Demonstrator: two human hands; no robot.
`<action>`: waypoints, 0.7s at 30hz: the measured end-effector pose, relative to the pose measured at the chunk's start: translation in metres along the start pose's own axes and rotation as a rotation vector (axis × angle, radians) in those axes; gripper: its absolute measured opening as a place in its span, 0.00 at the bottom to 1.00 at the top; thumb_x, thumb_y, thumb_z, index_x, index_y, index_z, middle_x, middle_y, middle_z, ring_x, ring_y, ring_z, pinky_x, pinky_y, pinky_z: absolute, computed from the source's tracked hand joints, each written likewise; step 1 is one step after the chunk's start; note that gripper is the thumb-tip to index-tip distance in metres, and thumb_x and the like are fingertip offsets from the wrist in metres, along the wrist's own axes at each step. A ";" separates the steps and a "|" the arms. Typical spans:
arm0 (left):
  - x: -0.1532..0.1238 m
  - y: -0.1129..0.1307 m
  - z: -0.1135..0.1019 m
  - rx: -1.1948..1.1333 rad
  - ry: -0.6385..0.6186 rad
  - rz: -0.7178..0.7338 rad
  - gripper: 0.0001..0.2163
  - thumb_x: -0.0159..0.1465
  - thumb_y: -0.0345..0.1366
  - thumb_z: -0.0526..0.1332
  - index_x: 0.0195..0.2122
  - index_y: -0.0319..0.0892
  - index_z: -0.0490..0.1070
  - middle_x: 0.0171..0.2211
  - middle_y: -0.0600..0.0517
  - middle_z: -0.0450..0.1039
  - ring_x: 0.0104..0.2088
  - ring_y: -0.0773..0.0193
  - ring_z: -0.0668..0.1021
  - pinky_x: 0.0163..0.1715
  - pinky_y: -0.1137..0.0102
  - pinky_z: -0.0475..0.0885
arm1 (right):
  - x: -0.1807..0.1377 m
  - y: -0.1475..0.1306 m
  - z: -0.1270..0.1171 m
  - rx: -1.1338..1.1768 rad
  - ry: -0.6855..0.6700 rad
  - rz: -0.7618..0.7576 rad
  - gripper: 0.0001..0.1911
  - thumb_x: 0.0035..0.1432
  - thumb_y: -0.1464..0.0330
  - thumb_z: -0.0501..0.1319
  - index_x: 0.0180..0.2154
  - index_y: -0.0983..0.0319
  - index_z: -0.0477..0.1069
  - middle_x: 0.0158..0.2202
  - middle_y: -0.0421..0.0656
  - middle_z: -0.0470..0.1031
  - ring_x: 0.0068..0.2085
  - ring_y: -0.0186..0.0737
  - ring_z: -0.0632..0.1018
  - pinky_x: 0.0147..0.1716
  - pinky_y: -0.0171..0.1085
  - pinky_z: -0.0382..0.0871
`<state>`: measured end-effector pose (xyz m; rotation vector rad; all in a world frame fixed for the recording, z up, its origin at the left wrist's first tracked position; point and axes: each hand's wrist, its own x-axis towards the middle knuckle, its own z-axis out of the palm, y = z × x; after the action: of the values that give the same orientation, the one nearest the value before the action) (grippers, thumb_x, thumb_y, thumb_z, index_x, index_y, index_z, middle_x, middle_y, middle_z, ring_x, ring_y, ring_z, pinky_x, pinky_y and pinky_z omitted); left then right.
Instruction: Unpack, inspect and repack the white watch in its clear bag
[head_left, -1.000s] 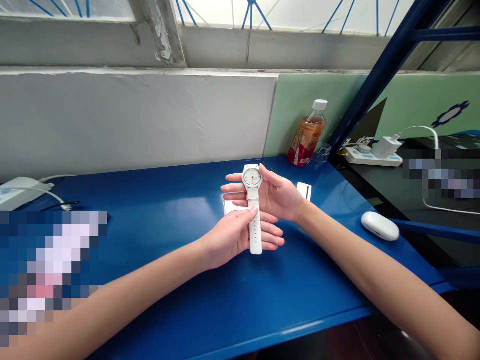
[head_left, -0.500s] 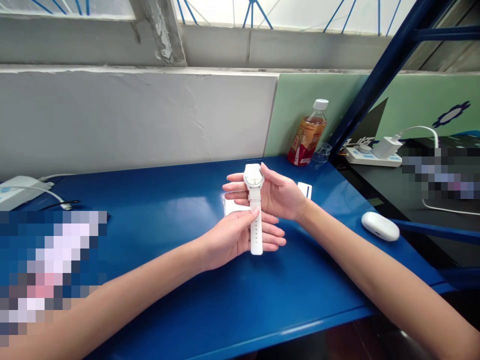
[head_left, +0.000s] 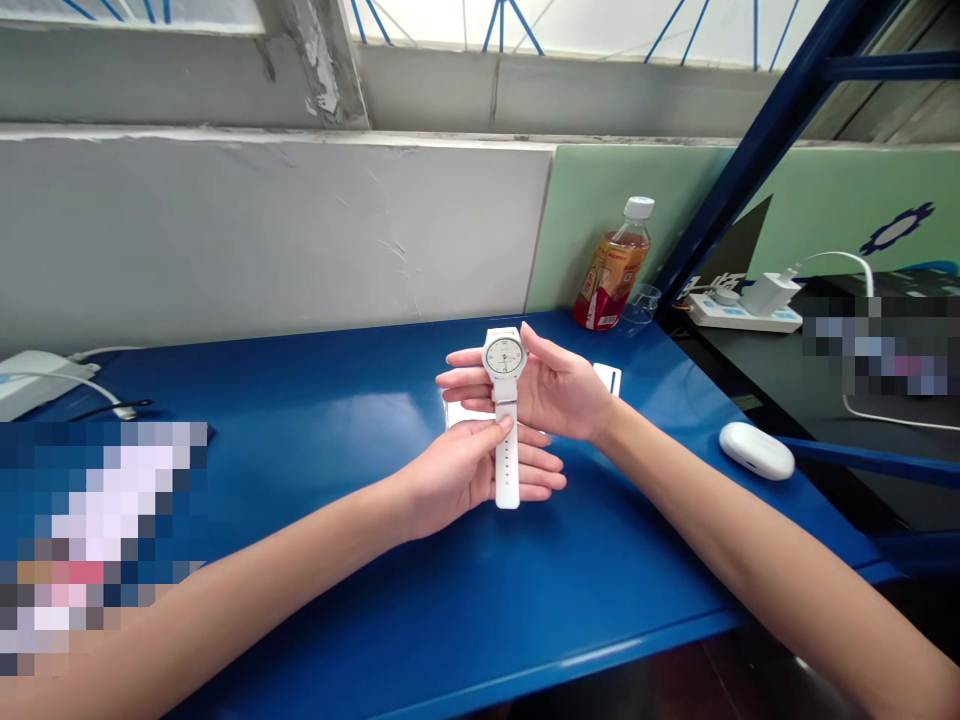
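We have a white watch (head_left: 505, 388) between our two hands, raised above the blue table (head_left: 360, 630), its dial (head_left: 504, 355) turned up towards us and its perforated strap (head_left: 508, 475) hanging straight down past our left fingers. Our left hand (head_left: 451, 480) pinches that strap, thumb laid on top and fingers stretched out nearly straight beneath it, pointing right. Our right hand (head_left: 559, 392) is held open, palm up, its spread fingers passing behind the watch just below the dial and its thumb up along the right edge of the case; it cradles more than grips. Just behind our hands lies a white item (head_left: 459, 412), mostly hidden by them, so we cannot tell what it is. A white card (head_left: 607, 379) lies just beyond our right wrist, and farther past that hand stands a capped bottle (head_left: 613, 270) with reddish contents, a clear container (head_left: 642, 303) beside it. To the right of our right forearm rests a rounded white case (head_left: 757, 451). Well apart from our left hand, out to its left, we see a white power strip (head_left: 46, 388) with a white cable (head_left: 105, 392) near it
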<state>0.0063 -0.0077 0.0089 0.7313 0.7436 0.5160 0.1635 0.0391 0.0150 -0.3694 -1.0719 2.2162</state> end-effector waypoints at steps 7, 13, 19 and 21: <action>0.000 0.000 0.000 -0.015 -0.004 -0.010 0.19 0.75 0.36 0.47 0.42 0.27 0.74 0.37 0.34 0.80 0.36 0.54 0.85 0.40 0.62 0.79 | 0.001 0.001 -0.003 0.016 -0.003 -0.010 0.32 0.70 0.57 0.38 0.52 0.69 0.72 0.52 0.53 0.78 0.55 0.47 0.77 0.62 0.48 0.61; -0.001 0.000 -0.001 -0.015 -0.033 0.009 0.19 0.75 0.36 0.47 0.42 0.27 0.74 0.37 0.35 0.80 0.36 0.54 0.85 0.40 0.62 0.79 | 0.001 0.000 -0.003 0.029 0.001 -0.019 0.31 0.68 0.60 0.39 0.53 0.70 0.72 0.52 0.54 0.78 0.55 0.48 0.78 0.62 0.49 0.60; 0.000 0.000 -0.002 -0.012 -0.040 0.016 0.19 0.75 0.36 0.48 0.42 0.28 0.75 0.37 0.36 0.80 0.36 0.54 0.85 0.40 0.63 0.80 | 0.001 0.000 -0.003 0.035 0.005 -0.017 0.31 0.69 0.60 0.37 0.53 0.70 0.72 0.51 0.53 0.79 0.54 0.47 0.78 0.62 0.49 0.60; 0.000 -0.001 -0.002 -0.015 -0.043 0.021 0.19 0.74 0.36 0.48 0.42 0.28 0.75 0.37 0.36 0.80 0.36 0.54 0.85 0.40 0.63 0.80 | 0.001 0.000 -0.003 0.038 0.007 -0.020 0.31 0.69 0.60 0.37 0.53 0.70 0.72 0.51 0.53 0.79 0.54 0.47 0.78 0.62 0.49 0.60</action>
<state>0.0046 -0.0076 0.0072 0.7347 0.6918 0.5235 0.1641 0.0412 0.0132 -0.3480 -1.0241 2.2135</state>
